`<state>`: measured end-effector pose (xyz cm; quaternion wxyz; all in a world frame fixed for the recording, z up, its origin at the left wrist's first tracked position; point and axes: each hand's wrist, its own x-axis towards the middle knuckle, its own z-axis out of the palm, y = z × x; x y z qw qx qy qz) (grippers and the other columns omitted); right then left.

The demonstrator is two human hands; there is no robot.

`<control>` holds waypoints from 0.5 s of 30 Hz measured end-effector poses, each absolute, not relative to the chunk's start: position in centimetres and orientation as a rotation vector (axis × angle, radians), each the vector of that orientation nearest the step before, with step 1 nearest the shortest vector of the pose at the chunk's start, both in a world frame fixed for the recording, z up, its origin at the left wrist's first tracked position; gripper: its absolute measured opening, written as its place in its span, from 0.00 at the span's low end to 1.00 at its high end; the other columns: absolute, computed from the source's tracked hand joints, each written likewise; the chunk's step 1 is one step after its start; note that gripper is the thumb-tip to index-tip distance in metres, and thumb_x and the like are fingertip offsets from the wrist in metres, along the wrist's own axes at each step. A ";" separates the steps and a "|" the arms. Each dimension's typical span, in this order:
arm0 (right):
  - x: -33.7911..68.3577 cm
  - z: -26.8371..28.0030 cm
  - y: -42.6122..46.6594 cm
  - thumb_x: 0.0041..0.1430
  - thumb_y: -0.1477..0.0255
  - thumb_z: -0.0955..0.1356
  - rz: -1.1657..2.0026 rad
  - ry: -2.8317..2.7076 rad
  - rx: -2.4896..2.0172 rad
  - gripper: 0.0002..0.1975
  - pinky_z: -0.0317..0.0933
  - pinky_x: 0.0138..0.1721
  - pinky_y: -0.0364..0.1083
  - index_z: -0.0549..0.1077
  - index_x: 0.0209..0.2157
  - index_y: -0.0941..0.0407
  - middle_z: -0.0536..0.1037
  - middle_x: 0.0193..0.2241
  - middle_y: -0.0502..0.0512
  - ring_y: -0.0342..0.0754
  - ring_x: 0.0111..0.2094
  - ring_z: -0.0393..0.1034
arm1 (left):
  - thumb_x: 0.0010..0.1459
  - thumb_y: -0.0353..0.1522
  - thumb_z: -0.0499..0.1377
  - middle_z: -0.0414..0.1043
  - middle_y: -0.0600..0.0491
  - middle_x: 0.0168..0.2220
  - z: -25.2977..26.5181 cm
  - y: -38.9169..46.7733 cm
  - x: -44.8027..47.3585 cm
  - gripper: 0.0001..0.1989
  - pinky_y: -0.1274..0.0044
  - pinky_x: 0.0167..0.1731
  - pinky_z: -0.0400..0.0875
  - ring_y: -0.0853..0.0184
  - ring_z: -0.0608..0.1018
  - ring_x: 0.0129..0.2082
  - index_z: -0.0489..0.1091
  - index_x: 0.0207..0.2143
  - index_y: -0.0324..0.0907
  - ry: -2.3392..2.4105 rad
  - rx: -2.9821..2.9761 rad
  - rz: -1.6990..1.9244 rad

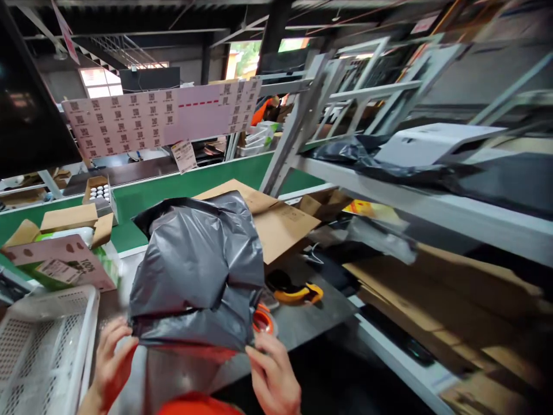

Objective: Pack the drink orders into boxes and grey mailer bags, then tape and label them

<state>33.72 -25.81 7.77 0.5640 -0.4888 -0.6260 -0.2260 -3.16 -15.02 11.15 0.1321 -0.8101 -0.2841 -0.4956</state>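
A dark grey plastic mailing bag [194, 271], creased and bulging, stands over the near part of the metal bench. My left hand [113, 357] pinches its near left corner, thumb and fingers together. At the near right corner, my right hand [274, 369] grips the edge between thumb and fingertips. The bag's contents are hidden. An orange-cored tape roll [263, 320] sits just beyond my right hand, partly behind the bag. A yellow and black tape dispenser [298, 293] lies to the right of that roll.
A white perforated basket [93, 323] stands at the left, with an opened carton [64, 256] behind it. Flat cardboard [280, 230] lies beyond the bag. A green conveyor belt [129, 207] runs across the back. A metal rack [432, 196] holds parcels and cardboard at the right.
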 end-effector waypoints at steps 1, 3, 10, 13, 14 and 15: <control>33.6 7.5 -25.9 0.63 0.84 0.68 -0.527 -1.463 -1.143 0.14 0.81 0.43 0.58 0.78 0.44 0.51 0.80 0.39 0.57 0.55 0.43 0.81 | 0.59 0.20 0.64 0.78 0.53 0.41 11.0 -15.0 -3.4 0.15 0.68 0.47 0.83 0.58 0.82 0.50 0.78 0.41 0.50 -0.832 -2.340 -1.425; 33.6 7.4 -26.1 0.63 0.84 0.68 -0.502 -1.460 -1.131 0.15 0.81 0.42 0.57 0.78 0.44 0.51 0.80 0.39 0.58 0.55 0.43 0.81 | 0.60 0.21 0.64 0.79 0.53 0.39 10.8 -14.8 -3.9 0.14 0.69 0.47 0.83 0.59 0.83 0.49 0.78 0.39 0.49 -0.831 -2.342 -1.405; 34.9 6.4 -26.2 0.61 0.81 0.68 -0.329 -1.530 -1.161 0.16 0.81 0.42 0.54 0.83 0.40 0.47 0.83 0.38 0.57 0.55 0.41 0.83 | 0.63 0.23 0.63 0.83 0.52 0.40 9.2 -15.7 -5.3 0.11 0.68 0.53 0.80 0.61 0.84 0.44 0.78 0.42 0.48 -0.833 -2.507 -1.216; 34.7 4.4 -26.1 0.61 0.78 0.68 -0.194 -1.499 -1.235 0.12 0.81 0.41 0.50 0.84 0.32 0.49 0.85 0.38 0.58 0.55 0.40 0.84 | 0.66 0.26 0.59 0.84 0.48 0.40 7.9 -15.7 -6.0 0.11 0.73 0.43 0.82 0.62 0.85 0.40 0.80 0.41 0.47 -0.981 -2.787 -1.236; 34.6 3.8 -26.0 0.60 0.76 0.69 -0.096 -1.472 -1.264 0.11 0.81 0.40 0.50 0.84 0.29 0.50 0.86 0.38 0.59 0.56 0.40 0.84 | 0.67 0.28 0.59 0.84 0.48 0.39 7.8 -15.2 -6.4 0.11 0.74 0.41 0.82 0.61 0.85 0.39 0.81 0.40 0.47 -1.065 -2.847 -1.326; 34.5 3.2 -25.9 0.60 0.73 0.70 0.033 -1.414 -1.297 0.10 0.81 0.40 0.50 0.84 0.28 0.50 0.87 0.37 0.59 0.57 0.40 0.85 | 0.67 0.32 0.59 0.84 0.47 0.39 7.9 -14.4 -6.7 0.11 0.73 0.41 0.82 0.60 0.85 0.39 0.83 0.38 0.46 -1.185 -2.850 -1.472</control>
